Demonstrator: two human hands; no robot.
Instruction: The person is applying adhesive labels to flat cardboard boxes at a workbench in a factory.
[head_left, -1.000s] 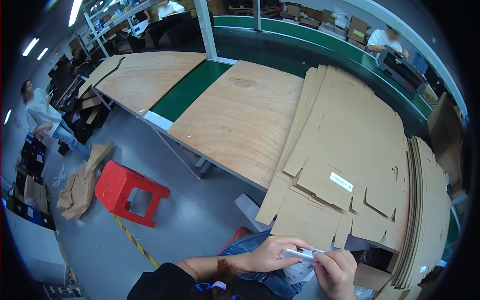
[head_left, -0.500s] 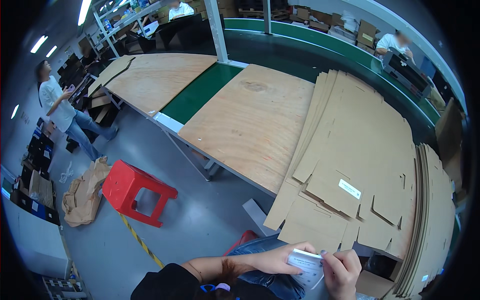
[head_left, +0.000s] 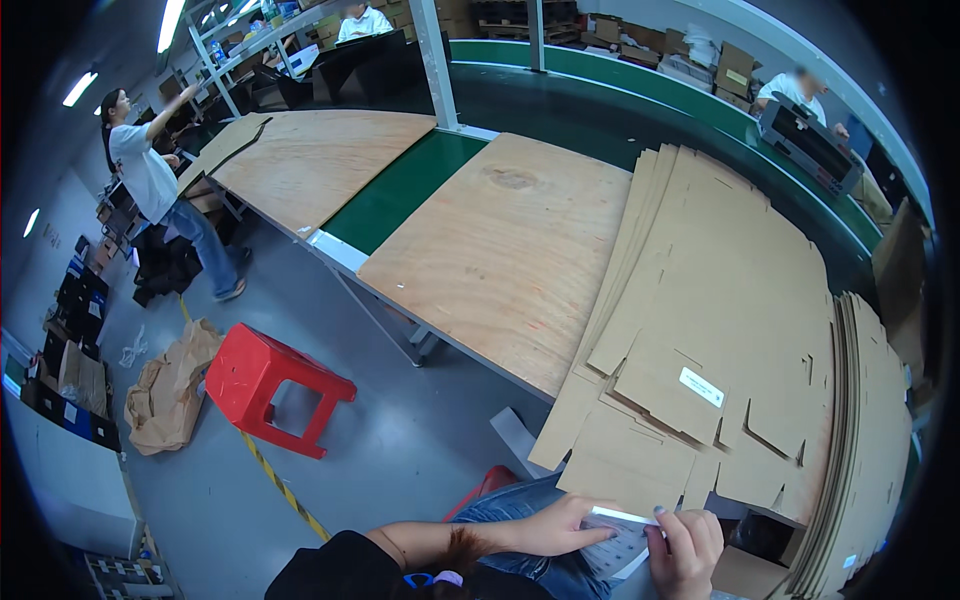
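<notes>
Both hands meet low at the near edge, over the lap. Left hand (head_left: 555, 528) lies flat, fingers pressed on a white sheet of labels (head_left: 618, 540); right hand (head_left: 688, 550) pinches the sheet's right end, thumb on top. The sheet's long axis runs left to right between the two grips, both equally close. Just beyond, touching range, flat cardboard blanks (head_left: 700, 330) are stacked on the plywood bench (head_left: 500, 250), one bearing a white label (head_left: 701, 387). Red stool (head_left: 272, 385) far left, on the floor.
</notes>
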